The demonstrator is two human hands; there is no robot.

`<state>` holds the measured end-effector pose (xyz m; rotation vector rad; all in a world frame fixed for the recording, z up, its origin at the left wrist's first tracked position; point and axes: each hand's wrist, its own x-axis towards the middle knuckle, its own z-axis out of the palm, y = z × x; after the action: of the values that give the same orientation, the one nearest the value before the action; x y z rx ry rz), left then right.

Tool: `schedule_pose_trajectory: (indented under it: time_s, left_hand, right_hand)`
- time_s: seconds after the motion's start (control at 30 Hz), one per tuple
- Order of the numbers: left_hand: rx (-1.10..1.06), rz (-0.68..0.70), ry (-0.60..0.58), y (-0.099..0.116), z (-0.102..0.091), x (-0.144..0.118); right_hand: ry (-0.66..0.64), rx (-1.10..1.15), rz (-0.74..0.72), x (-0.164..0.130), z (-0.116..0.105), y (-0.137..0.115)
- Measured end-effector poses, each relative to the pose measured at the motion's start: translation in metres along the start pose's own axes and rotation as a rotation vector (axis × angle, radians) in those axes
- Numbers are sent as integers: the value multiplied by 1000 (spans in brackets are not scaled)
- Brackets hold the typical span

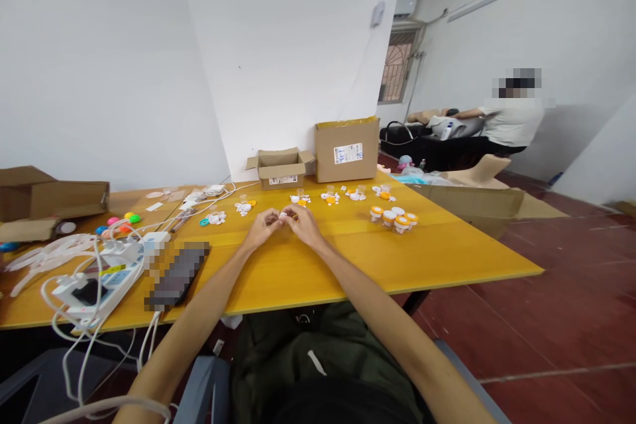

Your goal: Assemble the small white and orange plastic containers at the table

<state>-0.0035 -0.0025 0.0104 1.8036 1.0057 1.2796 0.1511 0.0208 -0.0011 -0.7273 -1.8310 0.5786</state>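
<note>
My left hand and my right hand meet over the middle of the yellow table, fingertips pinched together on a small white piece. Just beyond the hands lie several small piles of white and orange parts in a row. Several small capped containers with orange rims stand to the right of my right hand.
Two open cardboard boxes stand at the table's far edge. A power strip with white cables and a dark phone lie at left, with coloured balls. Another person sits at the back right.
</note>
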Motion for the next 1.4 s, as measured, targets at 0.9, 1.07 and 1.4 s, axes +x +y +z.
schedule_pose_trajectory:
  time_s: [0.9, 1.07, 1.4]
  left_hand:
    - [842, 164, -83, -2, 21, -12]
    - [899, 162, -77, -8, 26, -8]
    - [820, 88, -30, -18, 29, 4]
  right_hand:
    - [-37, -385, 205, -17, -58, 45]
    - [11, -59, 255, -8, -49, 52]
    - [-53, 207, 326, -2, -31, 51]
